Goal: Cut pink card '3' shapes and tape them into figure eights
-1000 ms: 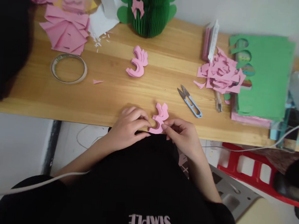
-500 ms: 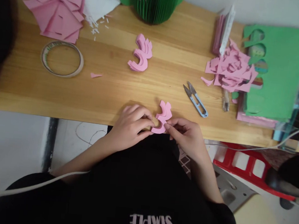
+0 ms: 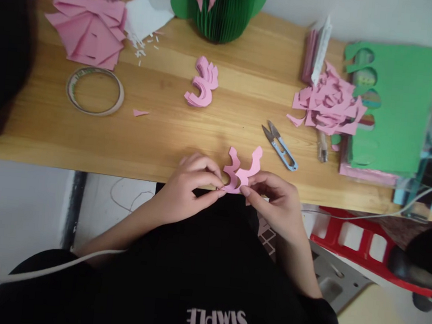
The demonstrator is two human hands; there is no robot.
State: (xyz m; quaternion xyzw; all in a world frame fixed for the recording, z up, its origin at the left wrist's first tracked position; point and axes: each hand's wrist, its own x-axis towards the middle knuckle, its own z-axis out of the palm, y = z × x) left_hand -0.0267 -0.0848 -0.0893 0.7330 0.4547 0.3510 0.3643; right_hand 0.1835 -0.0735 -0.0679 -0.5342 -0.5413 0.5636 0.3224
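A curved pink paper cutout [image 3: 233, 175] is held at the table's front edge, spread into two arms that point away from me. My left hand [image 3: 195, 183] pinches its lower left end between thumb and fingers. On the other side, my right hand [image 3: 273, 197] grips the lower right part with thumb and forefinger. Farther back lies a stack of similar pink cutouts [image 3: 202, 82]. Thread snips [image 3: 281, 146] with a light blue handle rest just beyond my right hand, blades pointing up and left.
Left on the wooden table [image 3: 157, 142] are a tape roll [image 3: 121, 96], a pink scrap [image 3: 140, 113] and folded pink paper [image 3: 93, 28]. A green honeycomb paper ball [image 3: 222, 21] stands at the back. Pink offcuts [image 3: 330, 101] lie beside green sheets [image 3: 398, 112] on the right.
The pink cutout has been spread apart, its right arm swinging out to the right. My right hand has shifted slightly right with it. The whole view has moved a little.
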